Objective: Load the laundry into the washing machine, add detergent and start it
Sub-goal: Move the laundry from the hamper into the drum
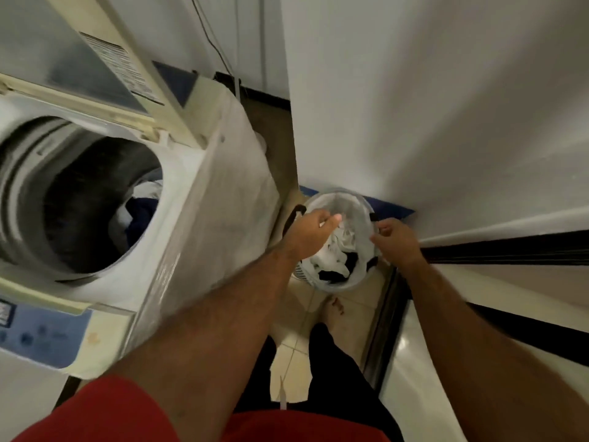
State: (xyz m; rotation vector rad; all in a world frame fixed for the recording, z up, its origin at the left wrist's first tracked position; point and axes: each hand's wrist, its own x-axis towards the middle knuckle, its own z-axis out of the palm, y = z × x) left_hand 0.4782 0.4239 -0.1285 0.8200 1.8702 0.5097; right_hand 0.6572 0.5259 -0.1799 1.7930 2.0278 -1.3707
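Laundry: white and dark clothes [336, 256] lie heaped in the basket [360, 202] on the floor [344, 317], below me and right of the washing machine [204, 218].
Already loaded: some dark and white pieces [140, 205] lie in the drum [63, 186]; the lid [95, 62] stands up.
Left grip: my left hand [310, 229] is over the basket's near-left edge, fingers loosely curled just above the heap; I cannot tell whether they have cloth yet.
Right grip: my right hand [398, 239] is at the basket's right rim, finger and thumb drawn together as if nipping the rim or liner; blur keeps me from being sure.
Key relation: the heap lies straight beneath and between both hands; the left hand is nearer the cloth and nearer the machine, so I judge it takes the next piece.
Path: the drum opening lies up and to my left of the basket, well apart from it.
Stage: loading half done, I judge; detergent and start remain.
Controls: the panel [47, 336] sits at the machine's near edge.
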